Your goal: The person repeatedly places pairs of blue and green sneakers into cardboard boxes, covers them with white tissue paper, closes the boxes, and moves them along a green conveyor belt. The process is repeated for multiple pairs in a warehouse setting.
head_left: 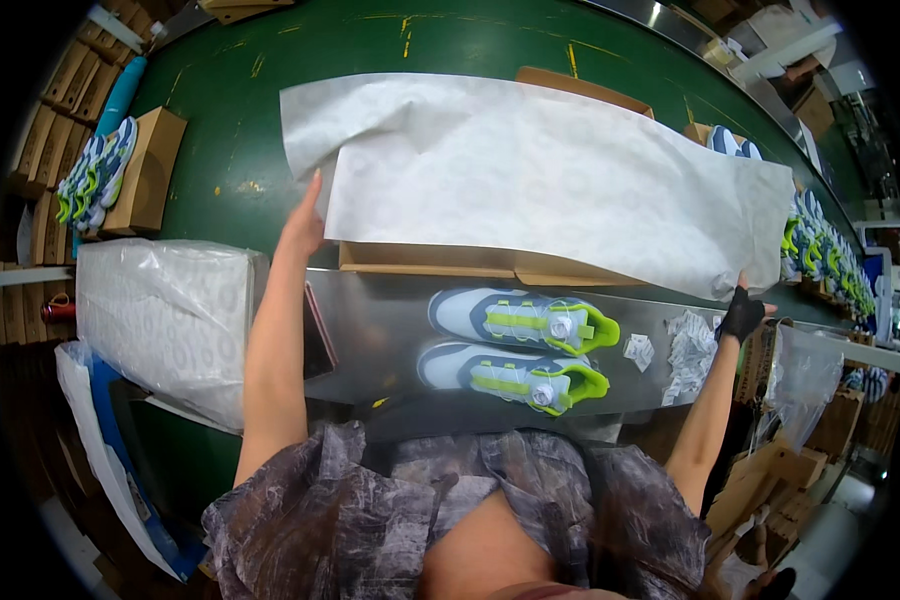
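Observation:
A long white sheet of wrapping paper (560,180) stretches across an open brown cardboard box (430,260), hiding most of it. At the sheet's near left edge, my left hand (304,222) is closed on the paper, one digit pointing up along it; its other fingers are partly hidden. My right hand (744,314), in a dark fingerless glove, pinches the near right corner, where the paper crumples. Nearer me, a pair of light blue and navy sneakers with lime-green trim lies side by side: the far sneaker (515,318) and the near sneaker (505,375).
Crumpled white paper (690,350) lies on the metal ledge (370,310) right of the sneakers. A plastic-covered stack of white paper (165,320) stands at the left. Beyond runs a green surface (320,40), with more sneakers (100,175) by a box and a row of sneakers (825,245) at right.

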Demonstrator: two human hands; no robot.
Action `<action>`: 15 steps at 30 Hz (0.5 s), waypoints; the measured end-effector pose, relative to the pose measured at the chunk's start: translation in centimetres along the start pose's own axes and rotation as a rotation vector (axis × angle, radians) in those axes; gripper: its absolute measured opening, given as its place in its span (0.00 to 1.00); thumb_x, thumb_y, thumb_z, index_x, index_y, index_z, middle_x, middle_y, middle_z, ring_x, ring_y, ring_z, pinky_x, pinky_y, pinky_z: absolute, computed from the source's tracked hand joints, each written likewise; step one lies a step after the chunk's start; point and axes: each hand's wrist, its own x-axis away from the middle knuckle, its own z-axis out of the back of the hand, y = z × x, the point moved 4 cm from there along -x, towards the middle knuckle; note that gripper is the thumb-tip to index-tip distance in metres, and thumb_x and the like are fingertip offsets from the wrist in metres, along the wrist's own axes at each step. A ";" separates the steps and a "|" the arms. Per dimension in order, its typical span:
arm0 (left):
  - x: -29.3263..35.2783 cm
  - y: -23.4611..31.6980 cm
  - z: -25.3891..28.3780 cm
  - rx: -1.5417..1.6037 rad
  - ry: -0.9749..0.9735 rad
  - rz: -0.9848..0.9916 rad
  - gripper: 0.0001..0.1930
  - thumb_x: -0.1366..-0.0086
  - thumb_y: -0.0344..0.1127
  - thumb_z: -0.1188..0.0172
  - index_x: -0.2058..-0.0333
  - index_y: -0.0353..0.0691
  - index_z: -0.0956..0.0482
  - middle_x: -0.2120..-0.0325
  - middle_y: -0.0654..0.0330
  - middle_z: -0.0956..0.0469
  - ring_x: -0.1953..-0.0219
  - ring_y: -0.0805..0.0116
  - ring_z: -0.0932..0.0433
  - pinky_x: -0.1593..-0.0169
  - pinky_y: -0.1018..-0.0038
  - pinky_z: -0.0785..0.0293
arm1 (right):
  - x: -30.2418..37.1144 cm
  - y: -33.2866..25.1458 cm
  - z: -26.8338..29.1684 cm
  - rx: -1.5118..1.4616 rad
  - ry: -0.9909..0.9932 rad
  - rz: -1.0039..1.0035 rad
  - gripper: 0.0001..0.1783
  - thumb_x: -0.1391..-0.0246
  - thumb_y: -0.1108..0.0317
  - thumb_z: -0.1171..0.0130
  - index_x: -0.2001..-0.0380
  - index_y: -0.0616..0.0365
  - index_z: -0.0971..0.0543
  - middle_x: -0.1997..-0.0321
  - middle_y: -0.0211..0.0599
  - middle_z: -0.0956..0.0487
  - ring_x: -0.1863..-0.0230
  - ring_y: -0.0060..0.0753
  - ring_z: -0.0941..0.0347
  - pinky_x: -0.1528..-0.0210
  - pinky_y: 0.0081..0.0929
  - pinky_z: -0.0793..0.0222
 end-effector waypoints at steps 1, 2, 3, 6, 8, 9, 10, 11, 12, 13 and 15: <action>-0.6 -0.5 0.3 0.006 -0.041 -0.045 0.36 0.48 0.53 0.40 0.48 0.32 0.38 0.52 0.50 0.33 0.50 0.60 0.33 0.49 0.64 0.35 | 1.3 -2.3 1.7 0.081 0.054 0.204 0.39 0.63 0.55 0.34 0.53 0.71 0.37 0.53 0.52 0.32 0.53 0.49 0.35 0.51 0.39 0.41; -1.5 -1.6 1.1 0.006 -0.069 -0.092 0.32 0.47 0.49 0.41 0.49 0.32 0.36 0.53 0.51 0.32 0.51 0.61 0.32 0.50 0.66 0.34 | 5.0 -6.5 3.7 -0.053 -0.092 0.385 0.36 0.63 0.58 0.35 0.53 0.67 0.36 0.54 0.50 0.32 0.52 0.48 0.36 0.49 0.40 0.42; -1.6 -2.3 1.5 0.007 -0.098 -0.140 0.29 0.45 0.46 0.41 0.51 0.32 0.34 0.54 0.52 0.31 0.52 0.63 0.31 0.52 0.68 0.32 | 8.7 -10.5 6.1 -0.205 -0.265 0.545 0.34 0.63 0.61 0.35 0.53 0.64 0.35 0.54 0.48 0.32 0.51 0.48 0.37 0.48 0.41 0.44; -1.3 -3.2 0.1 -0.117 -0.164 -0.187 0.22 0.44 0.40 0.42 0.54 0.32 0.31 0.57 0.54 0.28 0.57 0.65 0.27 0.56 0.69 0.30 | 21.4 -8.4 6.5 0.080 -1.288 1.184 0.18 0.68 0.60 0.35 0.73 0.56 0.27 0.68 0.39 0.27 0.63 0.41 0.31 0.64 0.32 0.36; 0.8 -3.8 -1.5 -0.206 -0.101 -0.242 0.22 0.46 0.38 0.40 0.55 0.32 0.30 0.60 0.56 0.26 0.60 0.66 0.26 0.57 0.70 0.29 | 24.9 -12.4 10.2 -0.190 -1.292 1.249 0.16 0.68 0.60 0.39 0.75 0.57 0.26 0.76 0.36 0.27 0.66 0.39 0.30 0.59 0.35 0.37; 1.9 -4.0 -2.4 -0.242 -0.061 -0.244 0.22 0.47 0.38 0.39 0.56 0.32 0.30 0.60 0.56 0.26 0.60 0.66 0.26 0.57 0.70 0.29 | 25.6 -12.5 10.8 -0.185 -1.089 1.337 0.13 0.67 0.62 0.41 0.76 0.57 0.26 0.78 0.34 0.28 0.67 0.37 0.29 0.57 0.36 0.38; 2.1 -4.2 -2.7 -0.251 -0.058 -0.235 0.22 0.48 0.37 0.38 0.57 0.30 0.29 0.61 0.55 0.26 0.60 0.66 0.26 0.57 0.71 0.30 | 26.3 -11.9 10.1 -0.235 -1.080 1.300 0.11 0.67 0.64 0.42 0.77 0.57 0.26 0.79 0.34 0.28 0.67 0.36 0.30 0.56 0.37 0.38; 2.2 -4.2 -2.6 -0.256 -0.078 -0.273 0.22 0.48 0.37 0.37 0.58 0.30 0.29 0.62 0.55 0.25 0.61 0.67 0.26 0.58 0.72 0.30 | 26.1 -12.5 10.0 -0.225 -1.101 1.326 0.09 0.66 0.65 0.43 0.78 0.56 0.27 0.80 0.33 0.29 0.70 0.35 0.30 0.55 0.37 0.39; 1.9 -4.0 -2.2 -0.264 -0.101 -0.307 0.21 0.49 0.37 0.37 0.59 0.30 0.28 0.62 0.55 0.25 0.61 0.67 0.26 0.58 0.72 0.30 | 26.0 -13.1 10.0 -0.212 -1.121 1.344 0.07 0.66 0.67 0.44 0.79 0.55 0.27 0.81 0.32 0.30 0.72 0.34 0.31 0.54 0.38 0.39; 1.8 -3.8 -1.9 -0.271 -0.125 -0.341 0.21 0.49 0.37 0.36 0.59 0.30 0.28 0.63 0.55 0.25 0.62 0.67 0.26 0.58 0.73 0.30 | 25.7 -13.7 10.0 -0.197 -1.144 1.366 0.05 0.65 0.68 0.45 0.79 0.54 0.28 0.83 0.31 0.31 0.75 0.33 0.32 0.53 0.38 0.39; 2.7 -1.6 -0.7 -0.362 -0.098 -0.386 0.17 0.49 0.35 0.36 0.63 0.29 0.25 0.67 0.57 0.23 0.66 0.70 0.25 0.61 0.76 0.29 | 24.2 -18.1 11.5 -0.364 -1.122 1.325 0.06 0.64 0.64 0.43 0.81 0.52 0.27 0.84 0.30 0.31 0.76 0.33 0.32 0.54 0.38 0.39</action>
